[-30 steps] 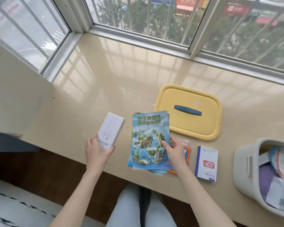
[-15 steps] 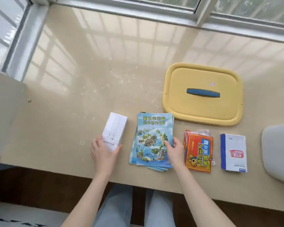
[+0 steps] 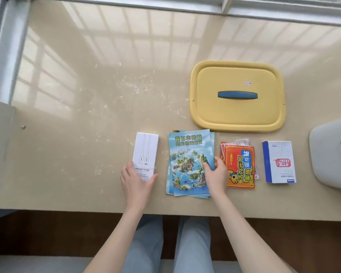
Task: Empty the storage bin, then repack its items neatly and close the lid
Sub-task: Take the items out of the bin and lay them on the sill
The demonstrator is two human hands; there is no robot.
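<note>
Now down flat on the counter, no longer held up in the air as a second ago: box and brochures. Grips the box's near end with the left hand, thumb on one side and fingers curled over the other. Pinches the brochures' right edge with the right hand, fingertips on the cover. Extends a row already begun: packets just right of the right-hand grip, carton farther right again, apart from them. Keeps the lid beyond the right-hand grip, off the bin, handle up. Shows only a corner of the bin, well right of both grips, with its contents, seen a second ago, now out of frame. Reads as the emptying stage, two more lots set out and neither grip yet let go. Leaves open how much remains inside. Calls next, probably, for letting go of both and reaching right to the bin.
</note>
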